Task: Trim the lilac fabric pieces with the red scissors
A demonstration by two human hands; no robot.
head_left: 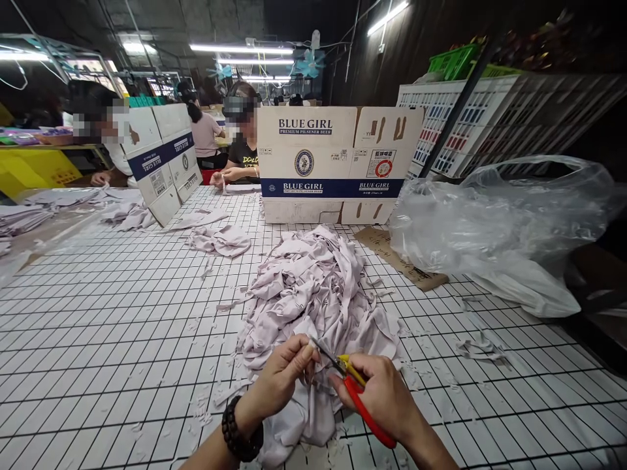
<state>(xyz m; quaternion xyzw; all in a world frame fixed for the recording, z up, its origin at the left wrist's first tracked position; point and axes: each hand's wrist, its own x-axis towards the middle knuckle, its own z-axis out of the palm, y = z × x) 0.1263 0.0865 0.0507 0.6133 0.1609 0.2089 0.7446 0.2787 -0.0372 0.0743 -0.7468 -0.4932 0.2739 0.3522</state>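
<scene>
Pinching cloth [304, 410] in left hand [284, 375], gripping scissors [351, 386] in right hand [381, 391], at near side of heap [313, 281]. Reading "BLUE GIRL PREMIUM PILSENER BEER" on carton [337, 166] beyond; cannot see inside.

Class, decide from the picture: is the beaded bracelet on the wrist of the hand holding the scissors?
No: the right hand holds the scissors, while the beaded bracelet circles the wrist of the left hand.

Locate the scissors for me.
In the head view, the scissors are in the right hand, low and just right of centre, over the near part of the pale fabric pile, blades toward the left hand.
</scene>
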